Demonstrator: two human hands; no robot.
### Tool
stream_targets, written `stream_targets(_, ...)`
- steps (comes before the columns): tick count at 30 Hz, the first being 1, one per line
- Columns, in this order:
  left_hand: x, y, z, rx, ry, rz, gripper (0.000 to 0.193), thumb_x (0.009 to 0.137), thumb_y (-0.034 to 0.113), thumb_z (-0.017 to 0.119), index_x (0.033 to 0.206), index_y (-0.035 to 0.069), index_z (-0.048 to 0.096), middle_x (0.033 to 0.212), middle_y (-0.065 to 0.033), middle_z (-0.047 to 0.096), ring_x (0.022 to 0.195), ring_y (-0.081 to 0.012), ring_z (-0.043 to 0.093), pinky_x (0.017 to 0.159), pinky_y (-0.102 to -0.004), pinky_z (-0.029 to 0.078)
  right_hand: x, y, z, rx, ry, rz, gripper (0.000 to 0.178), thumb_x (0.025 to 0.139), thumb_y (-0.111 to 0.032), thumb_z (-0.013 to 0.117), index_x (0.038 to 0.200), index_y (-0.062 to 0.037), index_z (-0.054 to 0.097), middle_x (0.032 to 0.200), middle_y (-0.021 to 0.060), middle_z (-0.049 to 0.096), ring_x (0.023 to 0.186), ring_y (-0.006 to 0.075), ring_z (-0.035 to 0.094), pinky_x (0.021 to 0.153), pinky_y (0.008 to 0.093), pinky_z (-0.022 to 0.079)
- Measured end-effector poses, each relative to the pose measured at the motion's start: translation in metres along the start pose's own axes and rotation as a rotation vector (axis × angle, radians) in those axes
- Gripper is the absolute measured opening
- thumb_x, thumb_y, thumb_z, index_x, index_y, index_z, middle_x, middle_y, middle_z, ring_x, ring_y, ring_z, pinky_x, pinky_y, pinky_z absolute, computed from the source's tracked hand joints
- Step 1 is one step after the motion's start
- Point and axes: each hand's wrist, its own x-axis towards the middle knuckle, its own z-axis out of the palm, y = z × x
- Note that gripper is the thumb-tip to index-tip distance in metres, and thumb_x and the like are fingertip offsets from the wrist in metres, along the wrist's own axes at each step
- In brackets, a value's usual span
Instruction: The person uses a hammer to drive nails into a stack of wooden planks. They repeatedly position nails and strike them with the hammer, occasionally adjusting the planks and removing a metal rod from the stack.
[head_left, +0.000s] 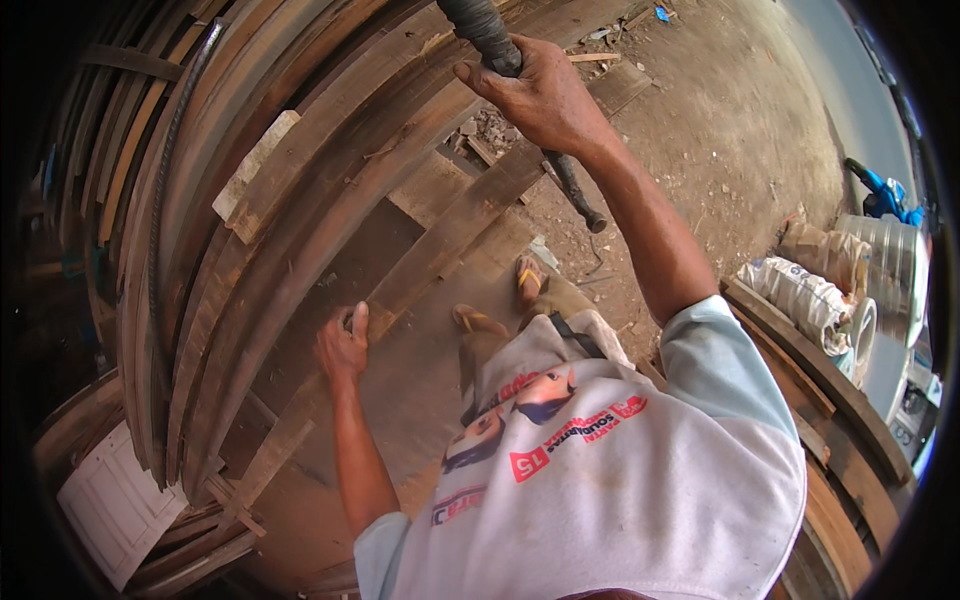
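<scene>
My right hand (548, 97) is raised at the upper middle, closed round a dark bar-like tool (575, 192). Black wrapping covers the thick part above my fist, and a thinner shaft with a blunt, knobbed tip sticks out below. The tool's top end runs out of view. Lower and to the left, my left hand (343, 343) has its thumb up and fingers curled, over a long plank (430, 255). Something dark shows between thumb and fingers, too small to name; whether the hand also grips the plank, I cannot tell.
Many long boards (330, 230) lean in a stack on the left, beside a ribbed metal rod (165, 190). A white panel (120, 505) lies lower left. On the right are more timbers (830, 400), white sacks (800, 300) and a metal drum (885, 275). Rubble (490, 135) litters the dirt floor.
</scene>
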Motion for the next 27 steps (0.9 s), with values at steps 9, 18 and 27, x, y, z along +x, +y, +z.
stream_targets(9, 0.002, -0.005, 0.002, -0.036, -0.052, -0.017, 0.065, 0.096, 0.068, 0.059, 0.105, 0.006, 0.077, 0.097, -0.0211, 0.076, 0.096, -0.0437, 0.072, 0.082, -0.0518, 0.055, 0.031, 0.010, 0.024, -0.078, -0.067, 0.065, 0.050, 0.097, -0.047, 0.074, 0.085, -0.0004, 0.064, 0.056, 0.0057, 0.053, 0.054, 0.0159, 0.059, 0.053, 0.0405, 0.047)
stream_targets(18, 0.002, -0.003, 0.002, -0.007, -0.015, 0.000, 0.063, 0.096, 0.067, 0.059, 0.105, 0.007, 0.077, 0.098, -0.0208, 0.076, 0.098, -0.0448, 0.071, 0.084, -0.0515, 0.054, 0.056, 0.019, 0.026, -0.219, -0.118, 0.026, 0.052, 0.096, -0.046, 0.073, 0.085, 0.0031, 0.062, 0.061, 0.0094, 0.057, 0.058, 0.0223, 0.061, 0.058, 0.0433, 0.049)
stream_targets(27, 0.006, -0.013, 0.009, 0.006, -0.066, 0.027, 0.074, 0.098, 0.069, 0.053, 0.107, 0.000, 0.077, 0.100, -0.0295, 0.073, 0.100, -0.0500, 0.069, 0.086, -0.0538, 0.053, 0.070, 0.037, 0.017, -0.147, 0.031, 0.079, 0.047, 0.095, -0.041, 0.071, 0.091, 0.0047, 0.062, 0.062, 0.0070, 0.056, 0.060, 0.0239, 0.059, 0.059, 0.0438, 0.046)
